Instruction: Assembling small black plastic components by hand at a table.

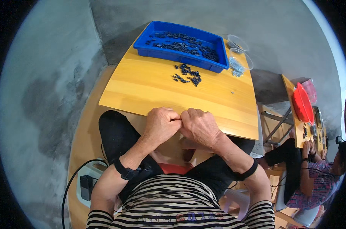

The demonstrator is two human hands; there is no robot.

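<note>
My left hand (161, 125) and my right hand (199, 126) meet at the near edge of the wooden table (138, 89). Both are closed, fingertips pinched together and touching each other. Whatever they hold, if anything, is hidden by the fingers. Beyond them on the tabletop lies a small loose pile of short black parts (195, 79), with several stray pieces at its left. Behind the pile stands a blue tray (180, 59) that holds many more of the same black parts, spread over its bottom.
Right of the tray are a clear tub of small silvery parts (237, 68) and another clear tub (238, 42). One tiny piece (232, 92) lies on the right tabletop. Further right, a person (314, 175) sits at another table with a red basin (302, 103).
</note>
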